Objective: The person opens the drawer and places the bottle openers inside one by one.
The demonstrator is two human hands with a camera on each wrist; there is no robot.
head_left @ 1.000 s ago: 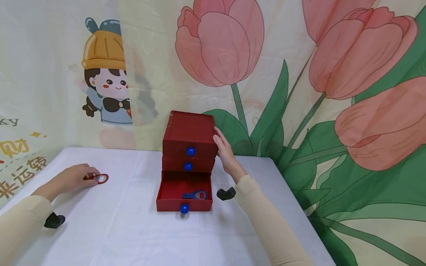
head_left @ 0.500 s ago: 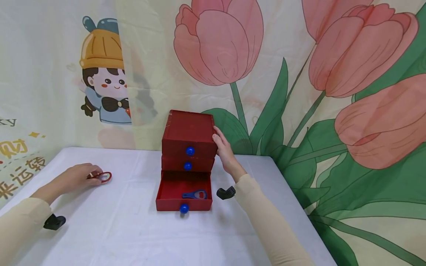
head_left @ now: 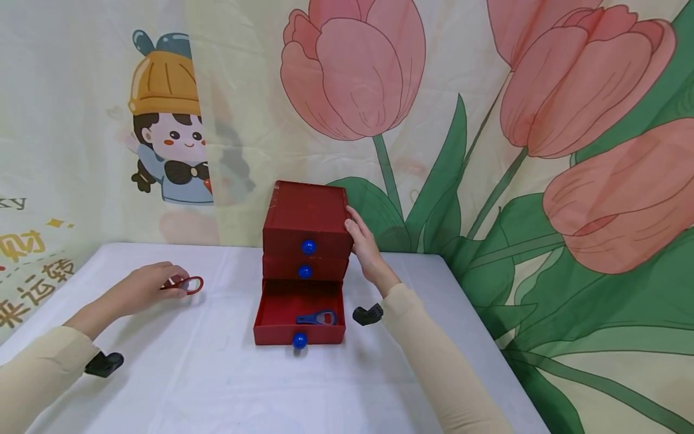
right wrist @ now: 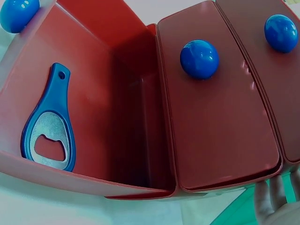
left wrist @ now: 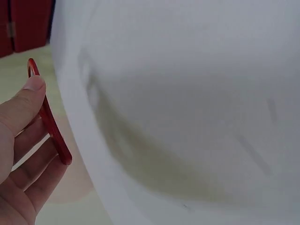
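My left hand [head_left: 143, 288] pinches a red bottle opener [head_left: 195, 285] between thumb and fingers, raised above the left side of the table. In the left wrist view the opener [left wrist: 52, 126] appears edge-on, thumb on one face and fingertips behind. A dark red three-drawer box [head_left: 309, 208] stands mid-table with blue ball knobs. Its bottom drawer [head_left: 271, 334] is pulled out, and a blue bottle opener [head_left: 317, 317] with a metal insert lies inside. My right hand [head_left: 370, 253] rests against the box's right side with extended fingers, partly visible in the right wrist view.
A white cloth covers the table [head_left: 206, 374]. Behind it hangs a backdrop [head_left: 244, 90] printed with tulips and a cartoon figure. The upper two drawers, with a middle knob [head_left: 305, 271] and a top knob [head_left: 309, 246], are closed.
My left hand has lifted slightly and moved right, toward the box, carrying the red bottle opener. The right hand stays against the box, and the drawer has not moved.
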